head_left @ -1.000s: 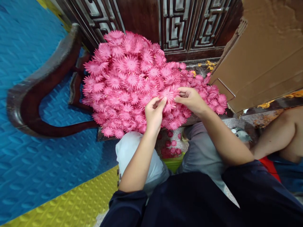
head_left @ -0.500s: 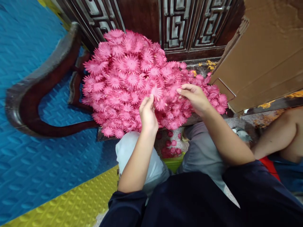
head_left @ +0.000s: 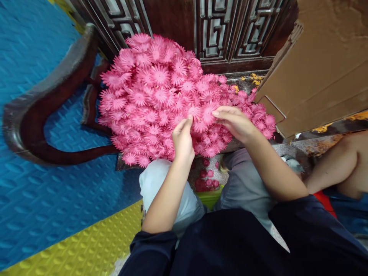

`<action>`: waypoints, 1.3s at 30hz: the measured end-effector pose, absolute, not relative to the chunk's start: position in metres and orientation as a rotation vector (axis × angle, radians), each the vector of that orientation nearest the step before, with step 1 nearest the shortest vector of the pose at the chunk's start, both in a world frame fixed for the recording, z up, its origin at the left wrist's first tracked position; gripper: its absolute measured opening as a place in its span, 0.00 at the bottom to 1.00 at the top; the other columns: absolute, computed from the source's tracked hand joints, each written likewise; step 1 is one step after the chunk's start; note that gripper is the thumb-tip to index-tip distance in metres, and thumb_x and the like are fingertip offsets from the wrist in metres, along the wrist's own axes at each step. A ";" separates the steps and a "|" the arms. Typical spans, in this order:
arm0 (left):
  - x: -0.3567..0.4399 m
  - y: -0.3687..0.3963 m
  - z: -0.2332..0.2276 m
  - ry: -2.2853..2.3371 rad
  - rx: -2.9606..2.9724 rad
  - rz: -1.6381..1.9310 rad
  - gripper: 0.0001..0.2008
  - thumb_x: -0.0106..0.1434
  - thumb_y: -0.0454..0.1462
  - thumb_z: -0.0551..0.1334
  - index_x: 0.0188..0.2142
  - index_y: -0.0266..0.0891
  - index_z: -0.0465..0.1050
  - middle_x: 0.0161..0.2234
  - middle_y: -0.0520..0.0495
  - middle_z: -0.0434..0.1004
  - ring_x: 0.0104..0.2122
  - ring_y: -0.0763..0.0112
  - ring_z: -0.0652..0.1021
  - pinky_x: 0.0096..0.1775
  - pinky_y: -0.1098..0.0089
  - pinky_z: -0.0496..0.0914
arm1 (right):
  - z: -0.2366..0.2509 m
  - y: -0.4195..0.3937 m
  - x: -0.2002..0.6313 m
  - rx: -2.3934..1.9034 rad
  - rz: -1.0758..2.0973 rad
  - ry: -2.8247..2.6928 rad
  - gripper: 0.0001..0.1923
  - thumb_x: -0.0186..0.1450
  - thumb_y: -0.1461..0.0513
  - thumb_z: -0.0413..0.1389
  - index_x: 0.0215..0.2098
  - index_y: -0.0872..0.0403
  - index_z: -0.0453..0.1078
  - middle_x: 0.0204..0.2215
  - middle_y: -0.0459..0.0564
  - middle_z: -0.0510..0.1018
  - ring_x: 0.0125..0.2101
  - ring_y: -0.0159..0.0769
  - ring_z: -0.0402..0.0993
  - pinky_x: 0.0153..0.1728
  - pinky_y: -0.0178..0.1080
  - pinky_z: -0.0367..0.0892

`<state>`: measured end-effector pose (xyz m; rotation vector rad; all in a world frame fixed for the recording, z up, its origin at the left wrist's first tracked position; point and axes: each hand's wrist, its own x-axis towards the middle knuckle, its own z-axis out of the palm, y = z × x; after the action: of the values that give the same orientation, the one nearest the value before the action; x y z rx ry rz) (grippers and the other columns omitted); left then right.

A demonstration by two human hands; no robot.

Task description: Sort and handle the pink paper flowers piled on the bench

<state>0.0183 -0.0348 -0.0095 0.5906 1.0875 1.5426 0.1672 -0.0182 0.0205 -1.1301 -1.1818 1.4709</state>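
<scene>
Seen from above, a seated person reaches both bare forearms forward into a large heap of pink paper flowers (head_left: 161, 96), daisy-shaped with thin fringed petals, piled on the seat of a dark carved wooden chair (head_left: 43, 103). The left hand (head_left: 183, 138) rests at the near edge of the heap, its fingers curled loosely and its fingertips touching the flowers; whether it pinches one of them cannot be told. The right hand (head_left: 234, 122) lies just beside it to the right, palm down, fingers stretched out flat and together over the flowers, touching them but not closed around any. The two hands are near each other but apart. The heap spreads from the chair's left armrest across to the right, where it thins into a low trail of flowers against a leaning sheet of brown cardboard (head_left: 322, 65). Behind the heap stands the chair's latticed wooden back. A few pink flowers lie on the floor between the person's knees (head_left: 205, 178). The floor to the left is covered by a blue textured mat (head_left: 43, 203) with a yellow mat (head_left: 86, 249) beside it. At the right edge another person's bare arm (head_left: 336, 168) shows.
</scene>
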 end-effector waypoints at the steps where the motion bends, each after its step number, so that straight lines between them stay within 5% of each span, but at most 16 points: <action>1: 0.019 -0.035 -0.010 1.075 0.591 1.528 0.13 0.47 0.43 0.70 0.22 0.38 0.71 0.22 0.54 0.70 0.30 0.75 0.72 0.36 0.73 0.65 | 0.021 -0.019 0.166 -1.130 1.507 -1.179 0.11 0.49 0.55 0.65 0.24 0.52 0.73 0.26 0.42 0.74 0.29 0.27 0.67 0.36 0.34 0.63; 11: 0.020 -0.033 -0.011 0.866 0.492 1.523 0.07 0.48 0.38 0.68 0.26 0.37 0.75 0.29 0.51 0.77 0.33 0.74 0.75 0.42 0.72 0.67 | 0.023 -0.022 0.160 -1.193 1.610 -1.430 0.10 0.47 0.56 0.66 0.25 0.54 0.77 0.25 0.44 0.79 0.28 0.28 0.70 0.38 0.36 0.65; 24: 0.007 -0.030 -0.010 1.121 0.613 1.650 0.17 0.51 0.42 0.67 0.20 0.38 0.60 0.20 0.57 0.59 0.23 0.80 0.63 0.28 0.76 0.59 | 0.025 -0.022 0.166 -1.119 1.463 -1.574 0.13 0.47 0.53 0.67 0.23 0.54 0.76 0.25 0.44 0.73 0.28 0.27 0.67 0.35 0.36 0.63; 34: 0.017 -0.029 -0.023 1.142 1.031 1.471 0.04 0.55 0.36 0.62 0.28 0.38 0.69 0.26 0.52 0.70 0.30 0.74 0.70 0.37 0.73 0.65 | 0.019 -0.021 0.162 -1.099 1.041 -1.504 0.15 0.49 0.49 0.65 0.24 0.52 0.76 0.25 0.45 0.71 0.33 0.31 0.66 0.40 0.38 0.63; 39: 0.022 -0.031 -0.024 1.069 1.179 1.452 0.07 0.55 0.39 0.64 0.30 0.38 0.70 0.28 0.51 0.71 0.30 0.73 0.71 0.42 0.70 0.67 | 0.020 -0.020 0.162 -1.116 0.960 -1.477 0.15 0.50 0.50 0.65 0.24 0.53 0.75 0.24 0.44 0.70 0.31 0.30 0.66 0.38 0.38 0.64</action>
<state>0.0222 -0.0309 -0.0236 1.1793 1.0694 1.4522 0.1617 -0.0203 0.0203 -1.1161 -1.4769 0.9604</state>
